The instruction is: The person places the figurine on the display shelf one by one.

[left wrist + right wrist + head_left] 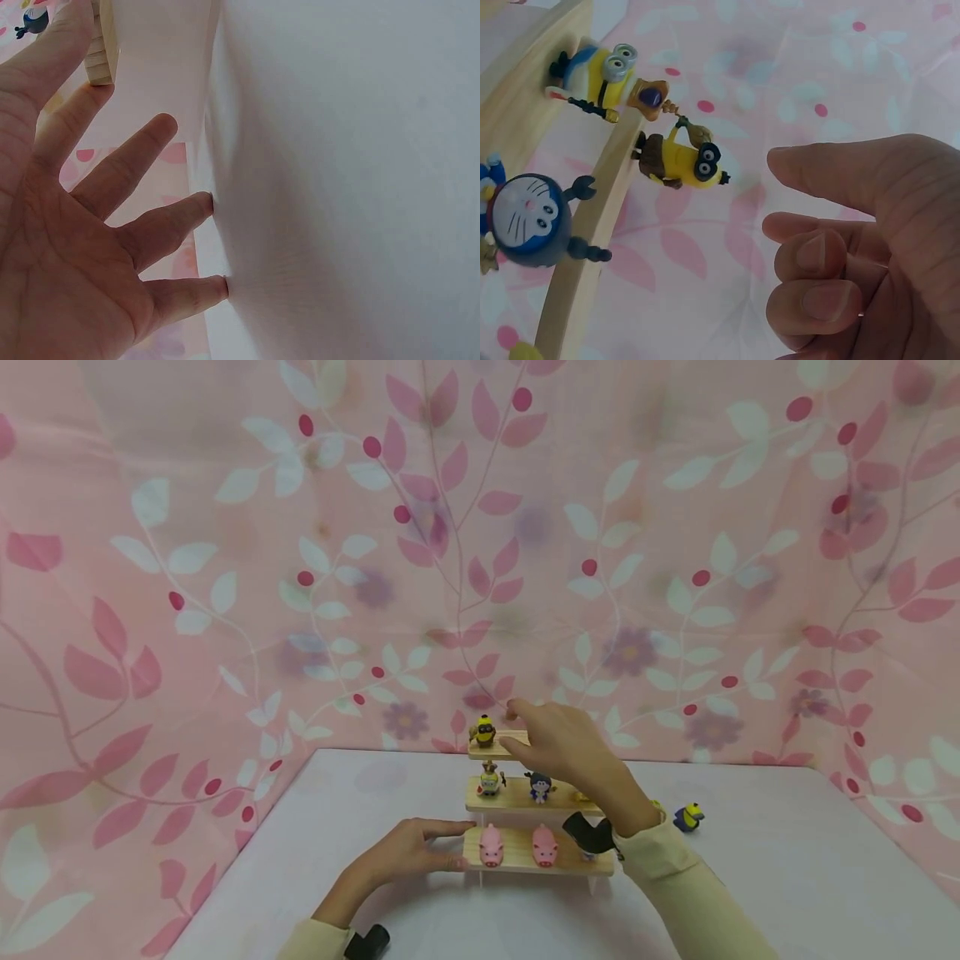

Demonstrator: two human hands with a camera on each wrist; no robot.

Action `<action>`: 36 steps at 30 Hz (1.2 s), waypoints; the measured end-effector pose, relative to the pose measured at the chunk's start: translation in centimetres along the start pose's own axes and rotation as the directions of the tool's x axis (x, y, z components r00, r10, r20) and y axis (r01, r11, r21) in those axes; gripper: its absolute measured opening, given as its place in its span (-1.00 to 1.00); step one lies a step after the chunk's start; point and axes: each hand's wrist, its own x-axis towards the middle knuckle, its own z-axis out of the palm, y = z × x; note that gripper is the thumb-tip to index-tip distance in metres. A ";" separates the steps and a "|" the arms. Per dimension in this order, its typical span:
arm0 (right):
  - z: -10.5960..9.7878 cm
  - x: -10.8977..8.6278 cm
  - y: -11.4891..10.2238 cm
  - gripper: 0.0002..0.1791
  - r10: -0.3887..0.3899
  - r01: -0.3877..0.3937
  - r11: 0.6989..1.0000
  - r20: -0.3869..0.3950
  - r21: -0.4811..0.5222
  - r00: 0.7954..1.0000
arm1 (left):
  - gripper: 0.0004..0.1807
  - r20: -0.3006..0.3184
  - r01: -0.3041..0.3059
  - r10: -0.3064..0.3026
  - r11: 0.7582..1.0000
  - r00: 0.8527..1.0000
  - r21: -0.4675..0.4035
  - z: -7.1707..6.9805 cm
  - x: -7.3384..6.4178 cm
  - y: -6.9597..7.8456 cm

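Note:
A three-tier wooden display stand (525, 864) holds small toy figurines. My left hand (408, 852) pinches the left end of its lowest board between thumb and index finger, the other fingers spread, as the left wrist view shows. My right hand (562, 739) hovers over the top board, fingers loosely bent and holding nothing. Nearest to it is a yellow Minion figurine (682, 163) in brown, standing on the top board. On the middle board are a crowned Minion figurine (490, 780) and a blue cat figurine (534, 217) with dark horns. Two pink pig figurines (491, 846) (545, 846) stand on the lowest board.
Right of the stand, a blue-and-yellow figurine (688, 817) is on the white table (772, 860), with a yellow one partly hidden by the right sleeve. The right wrist also covers part of a figurine on the lowest board. A pink floral cloth (480, 568) hangs behind.

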 end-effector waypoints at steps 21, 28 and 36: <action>-0.1 -4.7 1.9 -0.65 -0.051 0.043 0.996 -0.110 -0.075 0.993 | -0.37 -0.003 -0.002 0.002 1.000 1.000 0.004 0.0 -0.2 0.1; -0.2 -5.8 2.8 -0.63 -0.058 0.043 0.993 -0.145 -0.106 0.988 | -0.38 -0.003 -0.005 0.005 1.000 1.000 0.016 0.0 -0.1 0.1; -0.2 -7.3 4.0 -0.65 -0.037 0.023 0.994 -0.140 -0.105 0.989 | -0.39 -0.008 0.009 -0.009 1.000 1.000 0.008 -0.1 -0.1 0.0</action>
